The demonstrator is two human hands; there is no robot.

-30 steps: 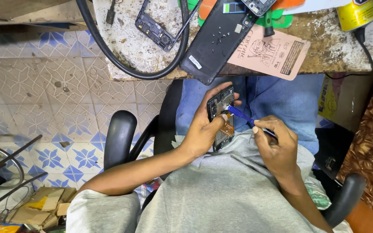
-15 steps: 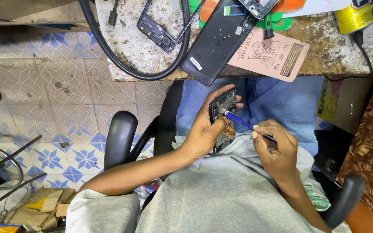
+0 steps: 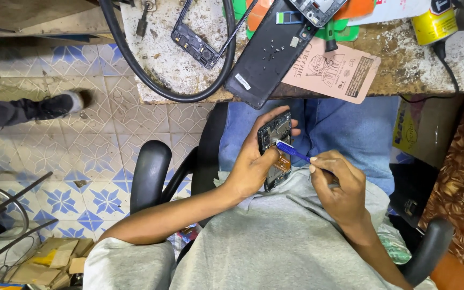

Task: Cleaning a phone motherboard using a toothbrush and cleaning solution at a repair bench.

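The left hand (image 3: 253, 164) is wrapped around an opened phone (image 3: 275, 147), holding it upright over the lap with its bare circuit side facing up, fingers curled round its far edge and thumb along the near side. The right hand (image 3: 339, 185) pinches a blue-handled tool (image 3: 292, 151) between thumb and fingertips, and the tool's tip touches the phone's inner face near the middle. Both hands sit just above the person's grey shirt, in front of blue jeans, well near of the table (image 3: 404, 64). On the table's worn, stained top lies a black phone back cover (image 3: 267, 59) with small screws scattered on it, and to its right a pink printed card (image 3: 331, 72) partly tucked under it. To the left of the cover rests a black phone frame (image 3: 197, 43), ringed by a thick black cable (image 3: 151, 80) that loops over the table's edge. A yellow can (image 3: 433, 24) stands at the far right of the table. At the left, on the patterned tile floor (image 3: 81, 156), another person's shoe (image 3: 63, 104) shows. Black chair armrests (image 3: 149, 172) flank the person.
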